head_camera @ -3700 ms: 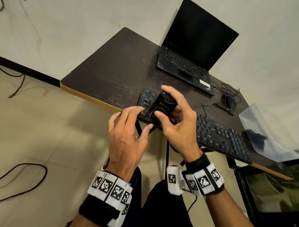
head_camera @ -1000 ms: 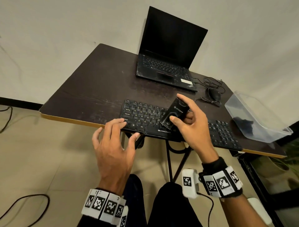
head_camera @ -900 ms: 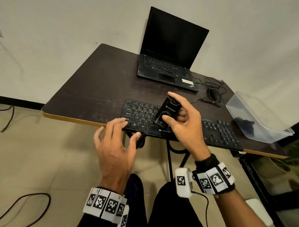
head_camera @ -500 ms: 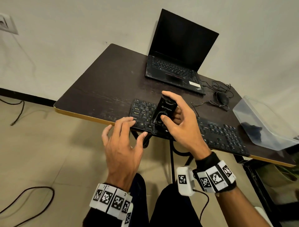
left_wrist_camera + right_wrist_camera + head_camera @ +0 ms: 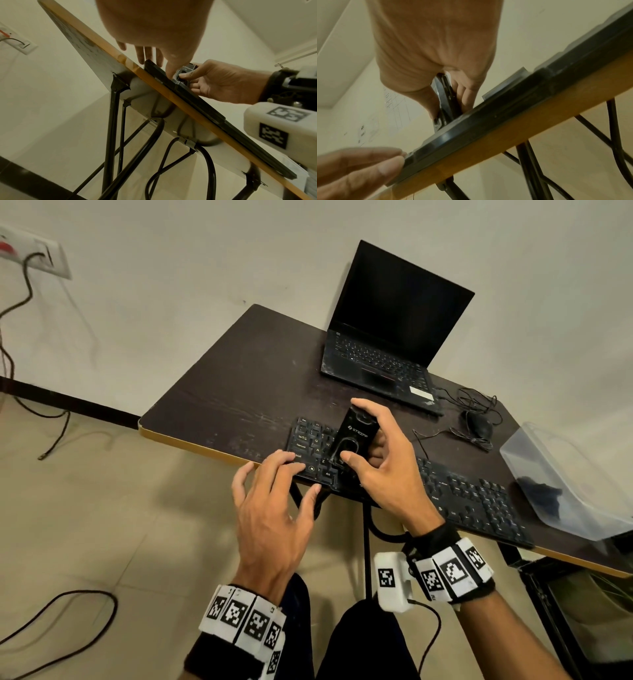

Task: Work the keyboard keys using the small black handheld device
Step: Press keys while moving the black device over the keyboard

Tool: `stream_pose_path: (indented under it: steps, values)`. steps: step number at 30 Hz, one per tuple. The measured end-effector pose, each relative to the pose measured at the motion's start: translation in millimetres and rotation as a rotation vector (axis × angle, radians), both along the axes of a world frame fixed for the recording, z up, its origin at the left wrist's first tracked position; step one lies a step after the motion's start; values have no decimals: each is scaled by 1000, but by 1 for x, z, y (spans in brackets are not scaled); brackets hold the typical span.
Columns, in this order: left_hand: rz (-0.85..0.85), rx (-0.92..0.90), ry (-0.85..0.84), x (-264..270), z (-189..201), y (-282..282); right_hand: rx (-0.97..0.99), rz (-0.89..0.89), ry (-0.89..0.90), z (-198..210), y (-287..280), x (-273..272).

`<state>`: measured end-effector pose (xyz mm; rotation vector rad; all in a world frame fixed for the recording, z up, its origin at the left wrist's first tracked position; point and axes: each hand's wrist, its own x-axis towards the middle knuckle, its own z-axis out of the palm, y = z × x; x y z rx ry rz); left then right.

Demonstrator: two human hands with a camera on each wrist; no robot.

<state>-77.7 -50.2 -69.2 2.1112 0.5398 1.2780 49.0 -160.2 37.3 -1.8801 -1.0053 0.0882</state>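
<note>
A long black keyboard (image 5: 472, 494) lies along the front edge of the dark table (image 5: 239, 378). My right hand (image 5: 363, 436) grips the small black handheld device (image 5: 354, 436), thumb on its front face and index finger over its top. The device stands tilted with its lower end down on the keys near the keyboard's left end. My left hand (image 5: 298, 474) rests with straight fingers on the keyboard's front left corner and holds nothing. The right wrist view shows the device (image 5: 445, 97) edge-on, touching the keyboard (image 5: 505, 116). The keys under the device are hidden.
An open black laptop (image 5: 394, 337) with a dark screen stands at the back of the table. A wired mouse (image 5: 478, 426) and a clear plastic container (image 5: 565, 481) lie to the right. Cables (image 5: 68, 621) trail on the floor at left, below a wall socket (image 5: 34, 254).
My right hand has carried the device leftward along the keyboard, from about its middle to its left end. The left hand has stayed at the front left corner.
</note>
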Motion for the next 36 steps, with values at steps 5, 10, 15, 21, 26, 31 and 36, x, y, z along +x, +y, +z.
stream_pose_path:
  steps: [5, 10, 15, 21, 26, 31, 36]
  values:
    - [-100, 99, -39, 2, -1, -8, 62, -111, -93, -2, -29, 1]
    - [-123, 80, -6, 7, -3, -16, 100, -172, -68, -12, -33, 2]
    - [-121, 84, -6, 5, -3, -16, 96, -51, -60, -15, 23, -11]
    - [-119, 90, -12, 3, -4, -13, 57, -112, -53, -15, -2, 3]
    - [-102, 54, -36, 7, -3, -18, 57, -179, -11, -10, -50, 13]
    - [-94, 69, -14, 4, -2, -16, 102, -230, -43, -10, -49, 17]
    - [-104, 53, -3, 3, 1, -16, 220, -186, 46, -8, -32, 12]
